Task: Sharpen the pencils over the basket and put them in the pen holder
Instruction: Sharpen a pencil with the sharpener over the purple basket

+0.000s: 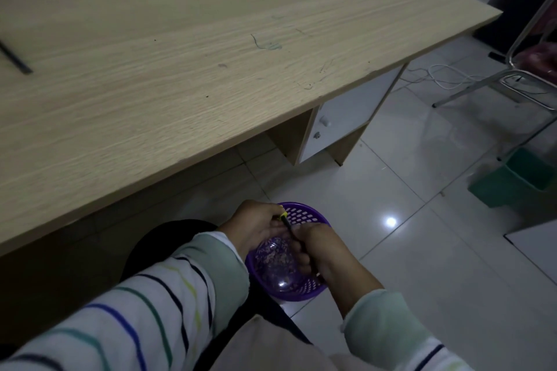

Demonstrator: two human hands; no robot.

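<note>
A round purple basket [304, 214] with a perforated wall sits low by my knee, with pencil shavings on its bottom. Above it my left hand [256, 226] grips a small yellow sharpener [282, 215]. A dark pencil [288, 227] runs from the sharpener down into my right hand [322, 253], which is closed around its shaft. Both hands hover over the basket's left half. The pen holder is out of view.
A long wooden desk [211, 54] fills the upper left, with a dark thin object [15, 59] at its far left edge and a white cabinet door [346, 117] beneath. A metal chair [527, 69], white cables and a green bin [512, 178] stand on the tiled floor to the right.
</note>
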